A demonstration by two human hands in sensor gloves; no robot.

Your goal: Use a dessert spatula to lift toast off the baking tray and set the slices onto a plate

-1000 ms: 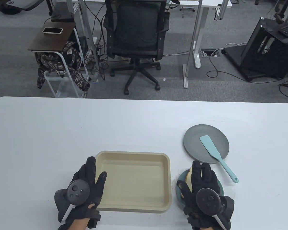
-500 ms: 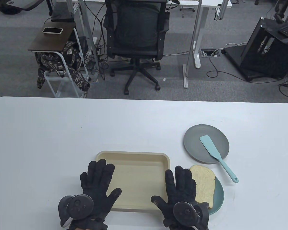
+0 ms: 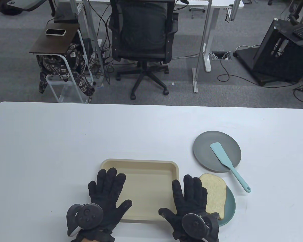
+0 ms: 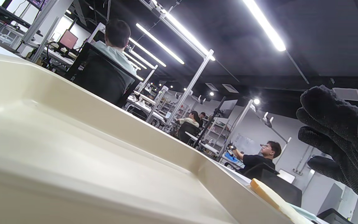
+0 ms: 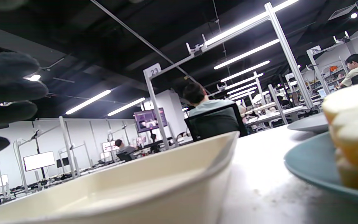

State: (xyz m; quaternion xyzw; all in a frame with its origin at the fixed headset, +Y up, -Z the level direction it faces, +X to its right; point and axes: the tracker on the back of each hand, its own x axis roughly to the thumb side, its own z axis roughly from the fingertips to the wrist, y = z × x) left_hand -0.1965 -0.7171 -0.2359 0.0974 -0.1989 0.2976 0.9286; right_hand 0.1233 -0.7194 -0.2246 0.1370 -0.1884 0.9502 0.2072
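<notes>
The cream baking tray (image 3: pixel 146 176) sits empty near the table's front edge. A slice of toast (image 3: pixel 214 194) lies on a teal plate (image 3: pixel 231 205) right of the tray. The light-blue dessert spatula (image 3: pixel 224 158) rests on a grey plate (image 3: pixel 204 148), its handle pointing to the near right. My left hand (image 3: pixel 107 195) lies flat with spread fingers over the tray's near-left corner. My right hand (image 3: pixel 189 199) is spread flat over the tray's near-right corner, beside the toast. Neither hand holds anything. The left wrist view shows the tray (image 4: pixel 73 149) and the toast's edge (image 4: pixel 272 196).
The table's left half and far side are bare white surface (image 3: pixel 65 141). Beyond the far edge stand an office chair (image 3: pixel 144 32) and a small side table (image 3: pixel 55 37). The right wrist view shows the tray wall (image 5: pixel 154 186) and the teal plate rim (image 5: pixel 312 168).
My right hand slid left off the teal plate, uncovering the toast. My left hand moved right over the tray. Both hands now lie spread flat.
</notes>
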